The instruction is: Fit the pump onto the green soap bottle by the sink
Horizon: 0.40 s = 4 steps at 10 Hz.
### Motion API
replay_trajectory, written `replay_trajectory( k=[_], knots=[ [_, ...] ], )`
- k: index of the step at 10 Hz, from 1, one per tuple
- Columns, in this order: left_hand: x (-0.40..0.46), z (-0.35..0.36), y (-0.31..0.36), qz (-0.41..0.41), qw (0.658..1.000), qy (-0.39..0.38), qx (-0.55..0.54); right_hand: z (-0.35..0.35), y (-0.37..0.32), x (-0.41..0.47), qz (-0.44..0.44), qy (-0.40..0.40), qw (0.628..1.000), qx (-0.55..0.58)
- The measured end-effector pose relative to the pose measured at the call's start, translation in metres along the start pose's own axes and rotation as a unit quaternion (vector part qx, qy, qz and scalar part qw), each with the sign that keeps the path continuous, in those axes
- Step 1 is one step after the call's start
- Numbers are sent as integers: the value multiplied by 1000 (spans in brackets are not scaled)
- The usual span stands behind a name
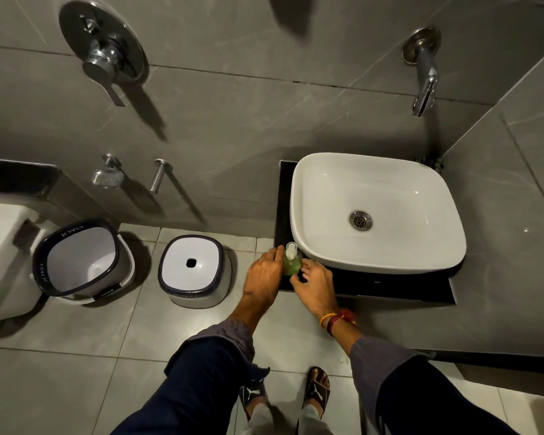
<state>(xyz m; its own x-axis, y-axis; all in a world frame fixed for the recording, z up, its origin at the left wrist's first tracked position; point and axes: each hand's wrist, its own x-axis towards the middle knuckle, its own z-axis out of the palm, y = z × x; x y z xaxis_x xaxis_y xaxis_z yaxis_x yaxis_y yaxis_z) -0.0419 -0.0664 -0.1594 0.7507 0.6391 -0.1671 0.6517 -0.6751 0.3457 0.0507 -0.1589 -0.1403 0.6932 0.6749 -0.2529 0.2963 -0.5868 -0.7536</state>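
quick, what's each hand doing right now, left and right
Left hand: closed around the left side of the green soap bottle.
Right hand: fingertips on the bottle's right side, holding it; pump sits on top.

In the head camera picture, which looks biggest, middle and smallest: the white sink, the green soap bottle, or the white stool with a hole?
1. White sink, clearly biggest.
2. White stool.
3. Green soap bottle, smallest, partly hidden between both hands.

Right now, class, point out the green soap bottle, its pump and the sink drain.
green soap bottle [292, 267], head view, on its green body.
pump [290, 249], head view, on its white top.
sink drain [361, 220], head view, on its metal grate.
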Motion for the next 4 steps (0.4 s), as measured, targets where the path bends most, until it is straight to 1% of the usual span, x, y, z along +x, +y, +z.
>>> replay_trajectory(
  k=[2,3,4],
  knots=[
    [14,-3,-9,0,1000,9,-2,5,-3,11,-20,-27,999,11],
    [18,-11,-13,21,1000,-2,20,-1,-8,8,-27,-8,1000,-9],
    [19,-19,-23,51,998,-18,24,-21,-12,3,-47,73,996,0]
  ],
)
